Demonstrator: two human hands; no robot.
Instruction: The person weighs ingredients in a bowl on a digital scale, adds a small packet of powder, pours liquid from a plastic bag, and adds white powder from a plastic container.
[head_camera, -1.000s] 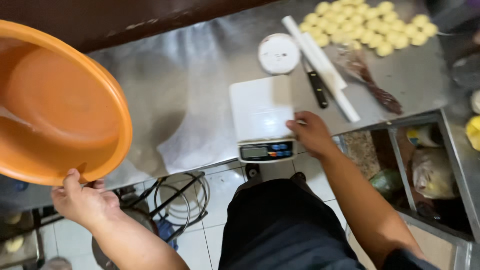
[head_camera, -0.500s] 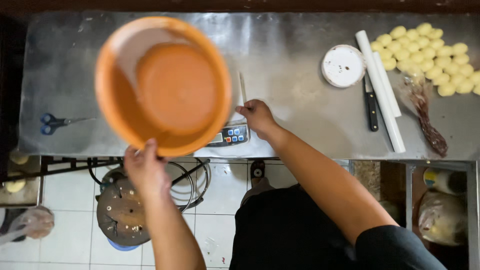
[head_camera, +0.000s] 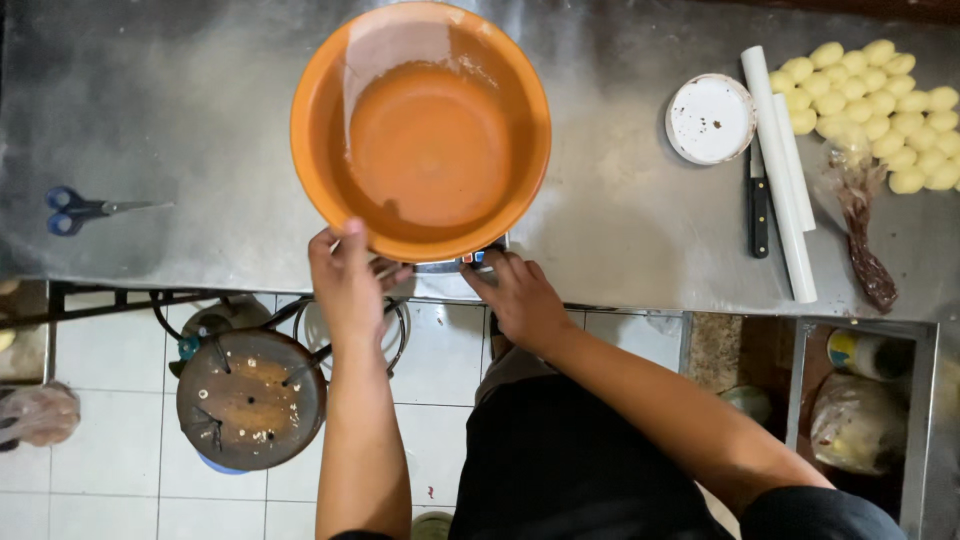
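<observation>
My left hand (head_camera: 345, 280) grips the near rim of a large orange plastic bowl (head_camera: 420, 125), which looks empty and sits over the kitchen scale on the steel counter (head_camera: 200, 110). Only the scale's front edge with its display (head_camera: 462, 262) shows under the bowl. My right hand (head_camera: 520, 300) rests at that front edge, fingertips touching the display area, holding nothing.
Blue-handled scissors (head_camera: 85, 210) lie at the counter's left. To the right are a round white lid (head_camera: 710, 118), a black-handled knife (head_camera: 758, 205), a white rolling pin (head_camera: 780, 170), a brown bag (head_camera: 865, 250) and several yellow dough balls (head_camera: 880, 100). A round burner (head_camera: 250, 398) stands below the counter.
The orange bowl has travelled from my far left, held up, rightward and down onto the scale, covering it. My right hand stayed at the scale's front.
</observation>
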